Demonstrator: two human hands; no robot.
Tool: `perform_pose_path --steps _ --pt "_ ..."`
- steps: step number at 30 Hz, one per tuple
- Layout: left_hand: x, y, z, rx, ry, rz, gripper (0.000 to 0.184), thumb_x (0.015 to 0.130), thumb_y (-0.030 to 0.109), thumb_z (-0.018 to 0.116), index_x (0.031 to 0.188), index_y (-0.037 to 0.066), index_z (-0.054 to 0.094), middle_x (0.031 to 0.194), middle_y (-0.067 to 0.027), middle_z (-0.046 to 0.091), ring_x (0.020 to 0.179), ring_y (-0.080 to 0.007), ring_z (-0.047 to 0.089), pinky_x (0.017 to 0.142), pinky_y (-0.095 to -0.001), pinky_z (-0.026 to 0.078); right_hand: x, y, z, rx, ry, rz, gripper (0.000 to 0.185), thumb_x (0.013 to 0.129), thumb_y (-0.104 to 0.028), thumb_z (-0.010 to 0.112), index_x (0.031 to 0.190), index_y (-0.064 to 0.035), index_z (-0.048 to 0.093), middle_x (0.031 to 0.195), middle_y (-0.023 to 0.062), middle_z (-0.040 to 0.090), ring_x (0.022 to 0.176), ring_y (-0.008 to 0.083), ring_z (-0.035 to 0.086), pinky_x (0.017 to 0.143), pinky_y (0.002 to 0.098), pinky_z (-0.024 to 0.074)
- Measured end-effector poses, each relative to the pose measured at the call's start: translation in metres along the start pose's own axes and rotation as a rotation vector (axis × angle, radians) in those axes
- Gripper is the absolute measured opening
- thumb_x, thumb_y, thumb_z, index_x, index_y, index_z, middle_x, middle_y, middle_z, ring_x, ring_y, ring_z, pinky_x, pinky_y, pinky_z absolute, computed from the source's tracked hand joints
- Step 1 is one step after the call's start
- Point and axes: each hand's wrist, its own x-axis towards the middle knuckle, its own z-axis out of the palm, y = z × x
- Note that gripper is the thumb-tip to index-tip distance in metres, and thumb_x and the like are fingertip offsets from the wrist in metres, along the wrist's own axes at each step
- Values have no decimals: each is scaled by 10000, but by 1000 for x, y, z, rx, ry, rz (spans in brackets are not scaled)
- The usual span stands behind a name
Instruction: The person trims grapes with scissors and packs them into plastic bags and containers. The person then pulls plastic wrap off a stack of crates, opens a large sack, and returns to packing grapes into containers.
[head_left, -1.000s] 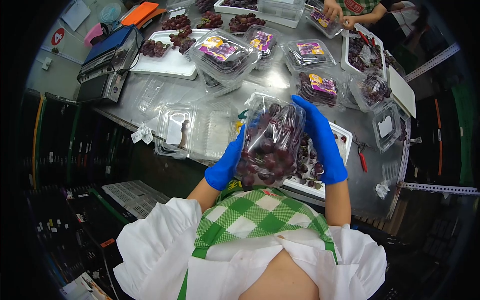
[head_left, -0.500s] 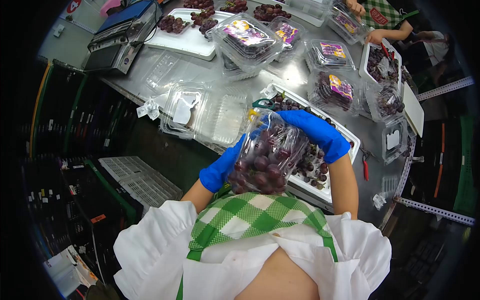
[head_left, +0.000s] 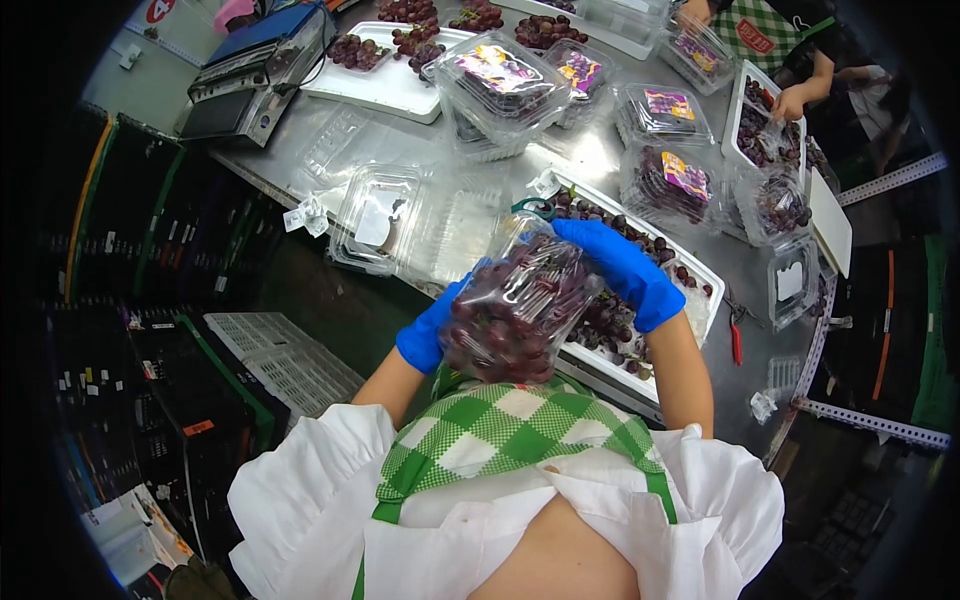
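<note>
Between my two blue-gloved hands is a clear plastic box of dark red grapes (head_left: 520, 310), tilted in front of my apron. My left hand (head_left: 430, 325) holds its left side, with the fingers mostly hidden behind it. My right hand (head_left: 625, 272) grips its upper right side. Behind and to the right of the box lies a white tray (head_left: 708, 290) with loose grapes. Green-handled scissors (head_left: 533, 206) rest at the tray's far left corner. An open clear box (head_left: 380, 222) with a white pad lies to the left on the steel table.
Labelled grape boxes (head_left: 500, 75) are stacked beyond my hands, with more (head_left: 670, 185) at right. A scale (head_left: 250, 80) stands at back left. Red-handled cutters (head_left: 737, 340) lie at right. A co-worker's hand (head_left: 790, 103) reaches over another grape tray (head_left: 735, 110).
The held grape box has tilted and shifted slightly left and down, with both hands on it. My right hand has moved up over its top edge. The view has turned, and the co-worker's hand has moved to the tray.
</note>
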Motion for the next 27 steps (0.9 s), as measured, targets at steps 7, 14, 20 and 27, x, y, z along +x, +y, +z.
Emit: perform_pose_path --steps 7,14,20,27 --pt "-3 -2 -46 -983 86 -314 396 880 222 326 1224 27 317 1217 -110 384 1083 -201 395 958 -308 273 -21 14 31 277 75 -28 351 836 -258 447 1085 -16 495 963 55 556 829 108 507 737 235 405" --pt "2 4 -47 -679 -29 -716 380 882 185 331 1217 5 324 1207 -113 403 1032 -168 451 887 -287 374 -49 46 49 345 109 -54 294 775 -148 562 1042 -28 531 920 46 573 788 101 521 693 235 422" --pt "7 23 -23 -341 38 -723 330 861 133 373 1156 -12 388 1126 -118 463 956 -165 493 824 -272 414 -66 42 49 421 296 -100 257 753 -98 581 998 -26 556 878 75 588 770 104 531 693 240 430" --pt "26 50 -9 58 86 -782 262 804 96 483 1051 11 504 990 -86 548 877 -154 528 783 -255 419 -67 33 27 351 285 -96 306 728 -79 567 1029 -57 520 809 46 569 719 92 521 623 217 412"
